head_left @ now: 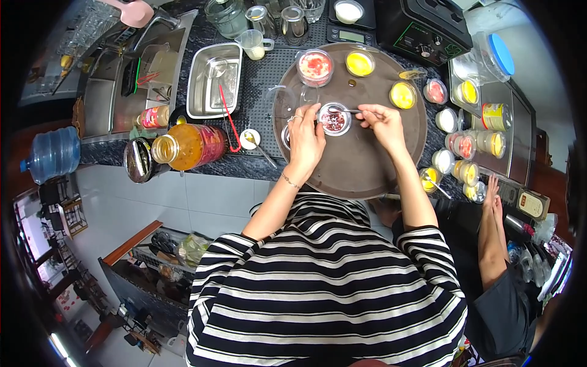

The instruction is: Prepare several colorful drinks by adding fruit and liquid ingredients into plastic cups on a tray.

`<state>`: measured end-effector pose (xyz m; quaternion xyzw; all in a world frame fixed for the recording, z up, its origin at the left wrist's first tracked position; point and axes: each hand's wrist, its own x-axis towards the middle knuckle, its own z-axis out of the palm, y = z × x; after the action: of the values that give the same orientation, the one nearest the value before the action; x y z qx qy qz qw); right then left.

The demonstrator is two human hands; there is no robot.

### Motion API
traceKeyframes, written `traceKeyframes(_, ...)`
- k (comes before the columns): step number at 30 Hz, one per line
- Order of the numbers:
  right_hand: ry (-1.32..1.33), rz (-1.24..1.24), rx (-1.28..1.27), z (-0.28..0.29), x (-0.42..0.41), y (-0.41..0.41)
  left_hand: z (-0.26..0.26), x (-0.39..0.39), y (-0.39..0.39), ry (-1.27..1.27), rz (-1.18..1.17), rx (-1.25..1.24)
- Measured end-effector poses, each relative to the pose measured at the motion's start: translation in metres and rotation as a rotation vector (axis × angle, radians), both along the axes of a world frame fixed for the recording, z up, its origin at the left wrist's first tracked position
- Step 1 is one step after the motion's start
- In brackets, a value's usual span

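Observation:
On a round brown serving tray [353, 160] stands a small clear plastic cup [334, 121] with dark red topping over something white. My left hand [306, 133] rests against the cup's left side. In my right hand [381, 125] is a small metal spoon [349, 110], its bowl over the cup's far rim. Farther back on the tray are a larger cup with red-and-white contents [315, 67] and two cups with yellow topping, one at the back [360, 63] and one at the right [402, 95]. Clear lids [310, 94] lie by my left hand, partly hidden.
Left of the tray are a steel pan [195, 82], a large jar of orange preserve [192, 146] and a white lid with a spoon [250, 139]. Several filled cups [444, 160] line the right. A kitchen scale [351, 34] stands behind. A co-worker's arms [493, 229] are at right.

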<state>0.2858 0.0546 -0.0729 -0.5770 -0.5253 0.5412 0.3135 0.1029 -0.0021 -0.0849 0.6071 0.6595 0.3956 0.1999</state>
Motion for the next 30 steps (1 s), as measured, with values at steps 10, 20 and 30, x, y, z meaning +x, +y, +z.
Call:
traceKeyframes(10, 0.037, -0.21, -0.066, 0.006, -0.011, -0.041, -0.002, -0.001, -0.006, 0.0, -0.041, -0.081)
traceKeyframes(20, 0.077, -0.364, -0.053, 0.006, -0.023, -0.064, 0.008, 0.001, -0.008, 0.129, -0.165, -0.035)
traceKeyframes(30, 0.051, -0.379, 0.055, 0.009, -0.027, -0.067, -0.003, 0.004, 0.01, 0.061, -0.213, -0.026)
